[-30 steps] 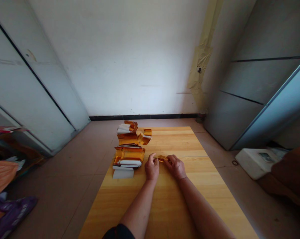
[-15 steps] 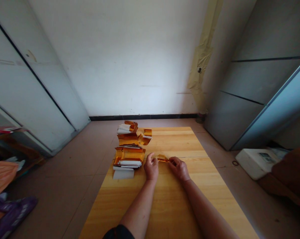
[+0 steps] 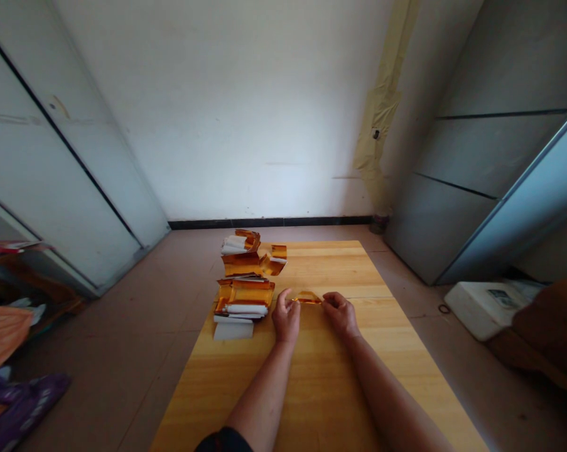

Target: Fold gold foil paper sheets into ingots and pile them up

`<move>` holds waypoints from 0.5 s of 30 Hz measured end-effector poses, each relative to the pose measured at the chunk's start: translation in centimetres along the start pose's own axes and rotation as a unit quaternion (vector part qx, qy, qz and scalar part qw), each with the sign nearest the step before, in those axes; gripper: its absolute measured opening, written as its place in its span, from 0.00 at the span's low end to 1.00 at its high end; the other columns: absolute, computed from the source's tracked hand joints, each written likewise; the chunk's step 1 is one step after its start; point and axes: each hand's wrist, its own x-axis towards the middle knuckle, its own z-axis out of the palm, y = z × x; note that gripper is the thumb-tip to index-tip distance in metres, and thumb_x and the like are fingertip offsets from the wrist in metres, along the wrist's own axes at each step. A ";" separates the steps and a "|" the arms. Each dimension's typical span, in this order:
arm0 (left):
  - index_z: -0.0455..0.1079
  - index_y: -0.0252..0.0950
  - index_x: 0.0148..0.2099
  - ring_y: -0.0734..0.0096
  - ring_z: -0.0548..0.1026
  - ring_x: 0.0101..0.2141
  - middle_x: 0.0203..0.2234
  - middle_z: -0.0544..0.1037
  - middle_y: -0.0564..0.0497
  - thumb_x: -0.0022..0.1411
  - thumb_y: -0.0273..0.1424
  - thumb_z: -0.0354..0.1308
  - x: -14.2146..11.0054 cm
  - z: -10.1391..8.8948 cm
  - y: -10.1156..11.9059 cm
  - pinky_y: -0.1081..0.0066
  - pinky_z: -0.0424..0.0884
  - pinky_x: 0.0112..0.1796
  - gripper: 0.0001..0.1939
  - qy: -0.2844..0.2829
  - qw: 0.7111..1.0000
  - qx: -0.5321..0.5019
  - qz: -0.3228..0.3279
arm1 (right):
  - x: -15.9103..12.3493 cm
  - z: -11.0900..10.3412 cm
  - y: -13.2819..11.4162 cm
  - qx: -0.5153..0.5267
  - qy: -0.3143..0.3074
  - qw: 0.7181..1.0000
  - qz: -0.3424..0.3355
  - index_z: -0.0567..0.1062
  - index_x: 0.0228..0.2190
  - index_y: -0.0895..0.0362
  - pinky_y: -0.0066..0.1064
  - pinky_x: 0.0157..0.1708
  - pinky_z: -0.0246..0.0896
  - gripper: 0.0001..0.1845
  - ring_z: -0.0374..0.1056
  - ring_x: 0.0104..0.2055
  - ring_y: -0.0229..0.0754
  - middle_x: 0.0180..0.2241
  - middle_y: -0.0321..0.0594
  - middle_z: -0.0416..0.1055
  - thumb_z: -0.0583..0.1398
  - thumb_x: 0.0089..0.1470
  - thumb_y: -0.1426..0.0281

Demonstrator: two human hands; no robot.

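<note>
With my left hand (image 3: 286, 317) and right hand (image 3: 340, 314) I pinch firmly both ends of the small gold foil strip (image 3: 306, 299), holding it evenly above the wooden table (image 3: 311, 376), just right of the foil stack (image 3: 244, 295).

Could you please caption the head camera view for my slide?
Left hand and right hand hold a gold foil strip above a wooden table beside stacked foil.
</note>
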 end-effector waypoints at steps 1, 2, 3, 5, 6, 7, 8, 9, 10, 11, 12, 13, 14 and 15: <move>0.67 0.32 0.49 0.70 0.73 0.27 0.23 0.73 0.53 0.52 0.36 0.54 0.0 0.0 0.0 0.71 0.70 0.31 0.22 -0.002 1.000 -0.001 -0.001 | 0.2 0.0 0.0 0.017 0.007 1.000 0.016 0.74 0.28 0.55 0.29 0.28 0.63 0.14 0.68 0.26 0.40 0.23 0.36 0.73 0.59 0.39 0.60; 0.66 0.32 0.49 0.70 0.73 0.27 0.23 0.72 0.53 0.52 0.36 0.54 0.0 -0.1 0.1 0.71 0.70 0.31 0.22 -0.004 1.000 0.002 -0.002 | 0.5 -0.1 0.0 0.033 0.013 0.999 0.032 0.74 0.28 0.56 0.29 0.26 0.63 0.14 0.67 0.24 0.39 0.22 0.35 0.72 0.60 0.38 0.60; 0.66 0.33 0.49 0.70 0.73 0.27 0.23 0.73 0.53 0.52 0.36 0.54 0.0 -0.1 0.1 0.71 0.70 0.32 0.22 -0.004 1.000 0.007 -0.001 | 0.8 -0.3 0.0 0.047 0.018 0.998 0.044 0.73 0.28 0.56 0.29 0.24 0.62 0.15 0.66 0.23 0.39 0.21 0.35 0.72 0.61 0.37 0.60; 0.66 0.33 0.49 0.70 0.73 0.28 0.24 0.73 0.52 0.52 0.35 0.53 0.0 -0.2 0.1 0.71 0.70 0.32 0.22 -0.003 1.000 0.016 0.005 | 1.5 -1.0 0.0 0.065 0.031 0.996 0.054 0.73 0.28 0.56 0.29 0.23 0.62 0.16 0.65 0.21 0.38 0.20 0.34 0.71 0.62 0.36 0.59; 0.66 0.33 0.49 0.69 0.73 0.28 0.24 0.73 0.52 0.52 0.35 0.53 0.0 -0.2 0.1 0.70 0.70 0.32 0.22 -0.004 1.000 0.017 0.008 | 2.0 -1.6 -0.1 0.065 0.040 0.996 0.053 0.73 0.27 0.56 0.29 0.22 0.62 0.16 0.65 0.20 0.38 0.19 0.34 0.71 0.62 0.35 0.59; 0.66 0.32 0.49 0.69 0.73 0.28 0.24 0.73 0.52 0.52 0.35 0.53 -0.1 -0.3 0.1 0.70 0.69 0.32 0.22 -0.007 1.000 0.016 0.009 | 2.5 -2.2 -0.1 0.059 0.047 0.996 0.050 0.72 0.27 0.57 0.29 0.22 0.62 0.17 0.65 0.20 0.38 0.19 0.34 0.70 0.62 0.34 0.59; 0.66 0.32 0.48 0.69 0.73 0.27 0.24 0.74 0.52 0.52 0.35 0.52 -0.1 -0.3 0.1 0.71 0.69 0.32 0.21 -0.014 1.000 0.015 0.010 | 3.1 -2.9 0.0 0.050 0.057 0.996 0.047 0.73 0.27 0.57 0.30 0.23 0.63 0.17 0.66 0.21 0.39 0.19 0.34 0.70 0.62 0.34 0.59; 0.67 0.32 0.47 0.69 0.73 0.27 0.24 0.74 0.52 0.52 0.34 0.52 -0.1 -0.3 0.2 0.71 0.69 0.31 0.20 -0.022 1.000 0.017 0.009 | 3.7 -3.7 0.1 0.035 0.064 0.996 0.043 0.73 0.27 0.57 0.30 0.23 0.63 0.17 0.67 0.21 0.39 0.19 0.34 0.70 0.62 0.35 0.59; 0.68 0.33 0.46 0.69 0.73 0.27 0.24 0.74 0.52 0.52 0.34 0.52 -0.2 -0.4 0.1 0.71 0.69 0.31 0.19 -0.030 0.999 0.020 0.009 | 4.4 -4.6 0.3 0.020 0.068 0.997 0.039 0.73 0.27 0.57 0.30 0.23 0.63 0.17 0.67 0.21 0.39 0.19 0.34 0.70 0.62 0.35 0.59; 0.68 0.33 0.45 0.70 0.73 0.27 0.24 0.75 0.51 0.52 0.33 0.52 -0.2 -0.4 0.1 0.72 0.69 0.31 0.18 -0.038 0.999 0.025 0.008 | 5.2 -5.5 0.6 0.003 0.076 0.996 0.035 0.73 0.27 0.58 0.30 0.23 0.63 0.17 0.68 0.21 0.39 0.19 0.35 0.71 0.62 0.35 0.59; 0.69 0.34 0.44 0.70 0.73 0.27 0.25 0.75 0.52 0.52 0.33 0.52 -0.2 -0.4 0.1 0.72 0.69 0.31 0.17 -0.044 0.999 0.031 0.009 | 6.1 -6.4 0.9 -0.014 0.085 0.996 0.030 0.73 0.27 0.58 0.30 0.24 0.62 0.16 0.68 0.21 0.39 0.20 0.35 0.71 0.61 0.35 0.60; 0.69 0.34 0.43 0.70 0.73 0.27 0.25 0.75 0.52 0.52 0.33 0.52 -0.3 -0.5 0.1 0.72 0.68 0.31 0.16 -0.049 0.998 0.036 0.008 | 7.0 -7.3 1.2 -0.030 0.095 0.995 0.029 0.73 0.27 0.58 0.30 0.24 0.62 0.16 0.68 0.21 0.40 0.20 0.35 0.72 0.61 0.35 0.61; 0.70 0.34 0.43 0.70 0.73 0.27 0.25 0.75 0.52 0.52 0.32 0.52 -0.3 -0.5 0.1 0.72 0.68 0.31 0.16 -0.052 0.998 0.040 0.007 | 8.0 -8.2 1.6 -0.042 0.106 0.993 0.031 0.73 0.27 0.58 0.30 0.24 0.62 0.15 0.69 0.21 0.40 0.20 0.36 0.72 0.61 0.35 0.61; 0.70 0.34 0.43 0.70 0.73 0.27 0.25 0.75 0.52 0.52 0.32 0.52 -0.4 -0.5 0.1 0.73 0.68 0.31 0.16 -0.055 0.998 0.043 0.003 | 9.0 -9.0 1.9 -0.055 0.109 0.992 0.026 0.73 0.27 0.58 0.29 0.25 0.62 0.15 0.69 0.22 0.40 0.20 0.36 0.72 0.60 0.35 0.62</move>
